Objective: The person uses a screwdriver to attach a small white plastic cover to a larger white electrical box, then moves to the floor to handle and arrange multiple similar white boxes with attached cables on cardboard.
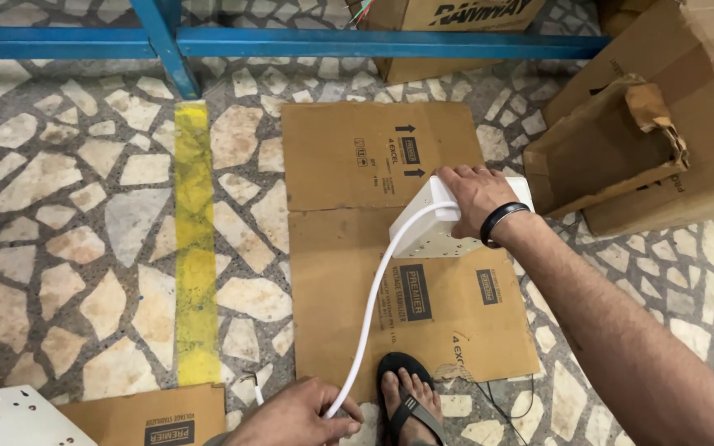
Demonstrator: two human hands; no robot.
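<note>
Our right hand grips the white box on flattened cardboard, fingers wrapped over its top; our left hand pinches its white cable.

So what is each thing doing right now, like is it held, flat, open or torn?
White box: tilted up on one edge on the cardboard, right hand on top.
White cable: runs from the box, curving to the left hand.
Right hand: grip closed over the box's top edge.
Left hand: grip pinching the cable.
Flattened cardboard: lying flat on the floor.
Torn carton: open, edges ripped.
Sandalled foot: standing on the cardboard.
</note>
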